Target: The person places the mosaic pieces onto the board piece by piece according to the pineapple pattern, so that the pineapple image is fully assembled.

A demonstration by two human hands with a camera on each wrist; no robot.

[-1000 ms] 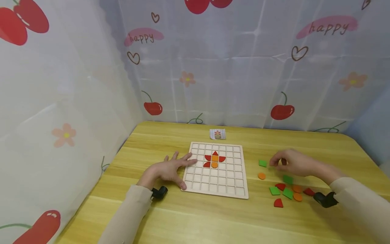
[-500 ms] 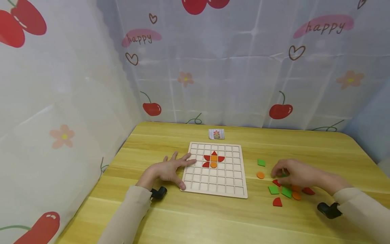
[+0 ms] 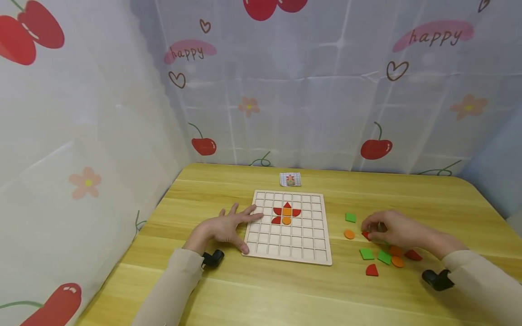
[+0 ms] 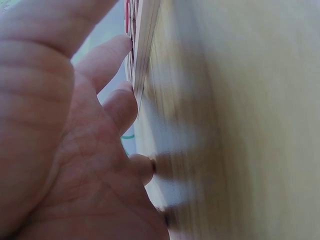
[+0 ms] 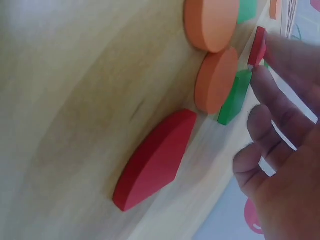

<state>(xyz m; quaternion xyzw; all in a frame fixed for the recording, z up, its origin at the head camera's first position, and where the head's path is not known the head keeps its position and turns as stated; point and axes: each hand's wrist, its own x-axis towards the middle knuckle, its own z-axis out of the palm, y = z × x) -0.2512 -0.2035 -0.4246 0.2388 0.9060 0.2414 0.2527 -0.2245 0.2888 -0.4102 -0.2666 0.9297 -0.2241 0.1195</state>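
My left hand (image 3: 224, 226) lies with fingers spread on the left edge of a pale wooden grid board (image 3: 291, 242). On the board are a red triangle (image 3: 287, 205), an orange square (image 3: 287, 212), an orange disc (image 3: 287, 220) and several red quarter-circles (image 3: 297, 212). My right hand (image 3: 397, 228) pinches a red quarter-circle tile (image 5: 257, 47) between thumb and fingertips, right of the board and just above the loose pieces. In the right wrist view, a green square (image 5: 236, 97) shows below the pinched tile. The left wrist view shows fingertips touching the board's edge (image 4: 145, 45) and the table.
Loose pieces lie right of the board: green squares (image 3: 366, 254), orange discs (image 3: 397, 261) and red quarter-circles (image 3: 372, 270). Behind the board is a small picture card (image 3: 290, 179) showing a coloured figure. A printed curtain (image 3: 306, 108) hangs along the table's back.
My right hand has moved down from near the far green square to the pile, picked up a red quarter-circle and raised it slightly. My left hand has stayed put.
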